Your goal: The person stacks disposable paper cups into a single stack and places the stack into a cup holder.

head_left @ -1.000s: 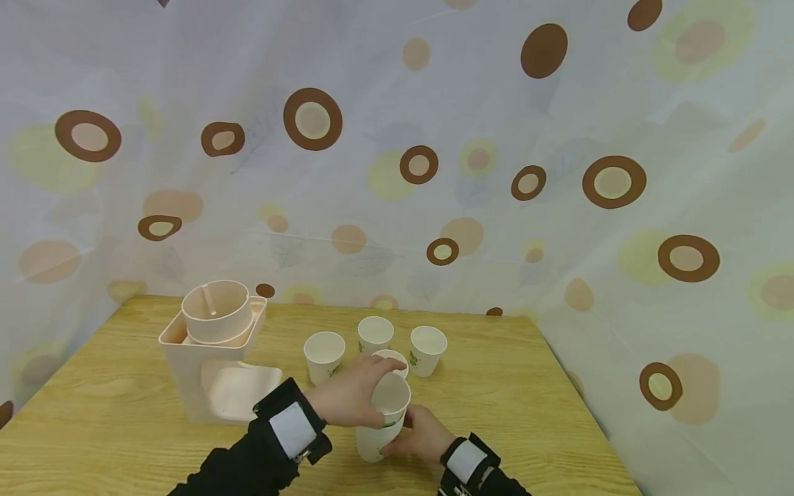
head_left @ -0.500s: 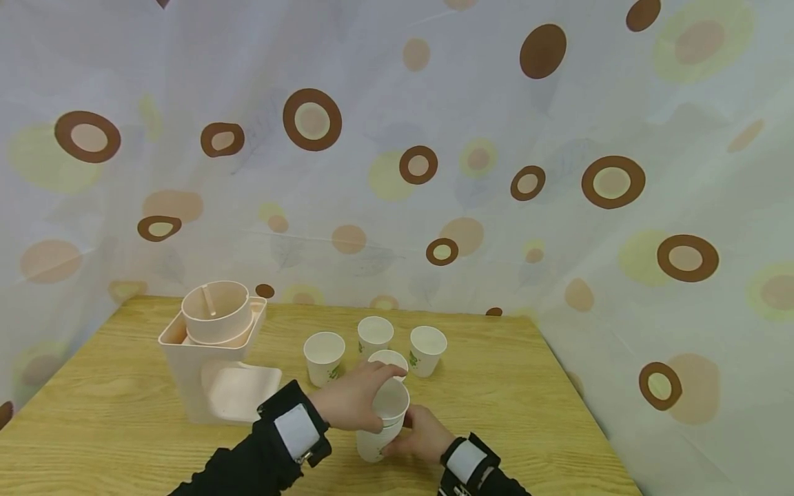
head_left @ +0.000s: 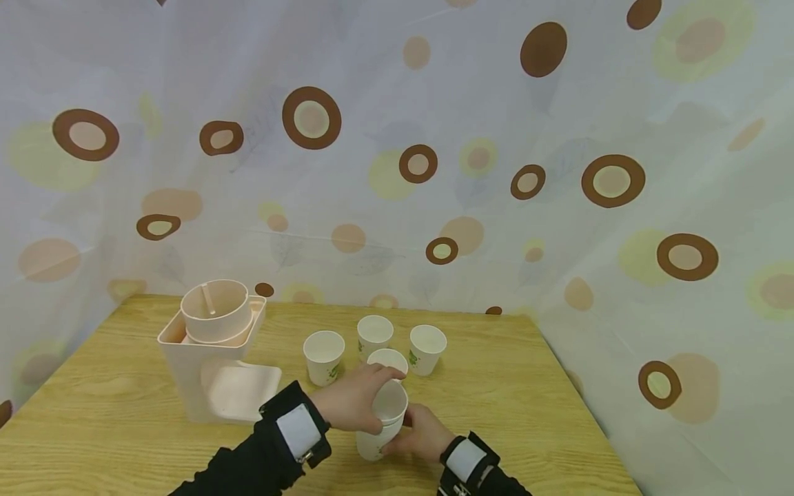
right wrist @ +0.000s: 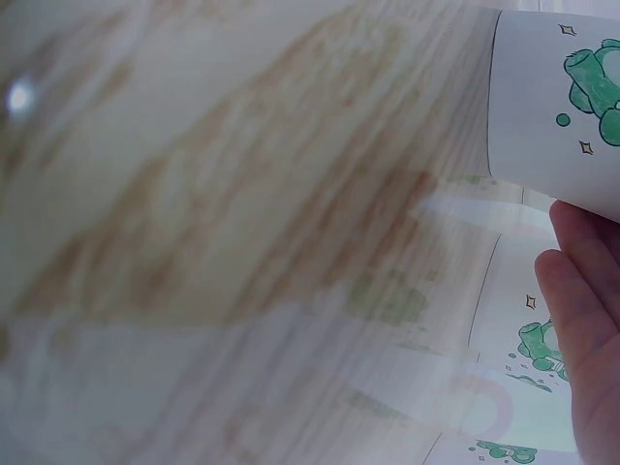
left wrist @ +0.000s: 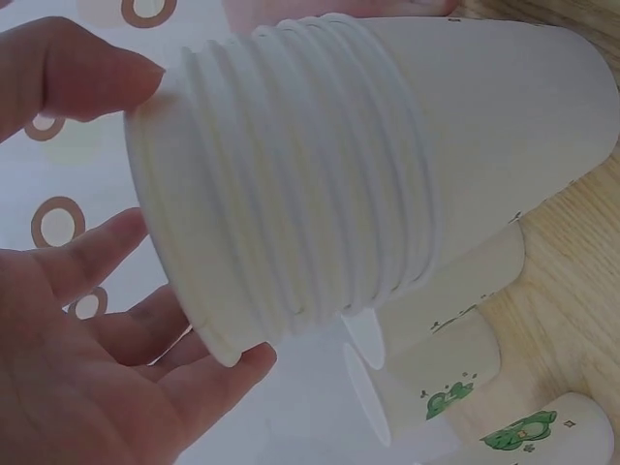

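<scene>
My left hand holds the top of a stack of white paper cups, its thumb and fingers around the uppermost rim. In the left wrist view the nested rims of the stack lie close together. Lower down, my right hand grips the side of the stack. Green cartoon print shows on the stack's bottom cup in the right wrist view. Just beyond the stack stands a single paper cup, partly hidden by the left hand.
More upright paper cups stand farther back: a left cup, a middle cup and a right cup. At the left is a pale pink plastic box with a round cylinder in its top. A patterned curtain hangs behind the wooden table.
The uppermost cup, in my left hand, has moved down into the stack, and the print on its side has gone out of sight. The right hand has stayed in place.
</scene>
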Tool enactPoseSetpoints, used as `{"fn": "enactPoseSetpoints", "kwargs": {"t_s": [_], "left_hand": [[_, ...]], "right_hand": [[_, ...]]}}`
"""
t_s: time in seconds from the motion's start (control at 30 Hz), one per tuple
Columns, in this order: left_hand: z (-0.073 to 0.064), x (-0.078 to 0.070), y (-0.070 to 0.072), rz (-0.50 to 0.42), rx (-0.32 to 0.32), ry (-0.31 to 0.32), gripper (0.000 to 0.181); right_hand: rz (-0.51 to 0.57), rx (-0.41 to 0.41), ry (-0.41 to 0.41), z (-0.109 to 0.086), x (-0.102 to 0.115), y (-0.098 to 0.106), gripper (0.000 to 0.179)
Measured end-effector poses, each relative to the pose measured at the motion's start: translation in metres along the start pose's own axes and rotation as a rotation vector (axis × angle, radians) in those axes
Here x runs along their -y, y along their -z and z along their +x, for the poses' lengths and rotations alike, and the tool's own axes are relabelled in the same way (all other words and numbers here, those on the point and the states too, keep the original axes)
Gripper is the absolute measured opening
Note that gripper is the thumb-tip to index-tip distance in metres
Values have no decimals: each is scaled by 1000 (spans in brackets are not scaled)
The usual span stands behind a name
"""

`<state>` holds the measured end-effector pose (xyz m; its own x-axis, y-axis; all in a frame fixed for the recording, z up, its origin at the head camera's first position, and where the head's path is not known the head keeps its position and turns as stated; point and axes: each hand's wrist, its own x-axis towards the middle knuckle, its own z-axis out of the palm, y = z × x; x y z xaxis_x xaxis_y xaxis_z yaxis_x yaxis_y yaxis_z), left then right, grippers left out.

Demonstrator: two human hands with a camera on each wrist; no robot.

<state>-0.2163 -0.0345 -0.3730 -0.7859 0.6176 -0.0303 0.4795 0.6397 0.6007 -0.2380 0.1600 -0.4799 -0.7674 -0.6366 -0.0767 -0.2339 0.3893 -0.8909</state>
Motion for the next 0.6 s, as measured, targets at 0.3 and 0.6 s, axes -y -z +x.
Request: {"fn": "enactPoseSetpoints", "kwargs": {"t_s": [0.3,0.6], "left_hand": [[-1,6,-8,-30,1,31,71],[-5,20,-18,-179,-139,32,63]], "right_hand": [[-9,11,40,0,0,2,59],[-3,-14,-20,2,2,-2,59]]}}
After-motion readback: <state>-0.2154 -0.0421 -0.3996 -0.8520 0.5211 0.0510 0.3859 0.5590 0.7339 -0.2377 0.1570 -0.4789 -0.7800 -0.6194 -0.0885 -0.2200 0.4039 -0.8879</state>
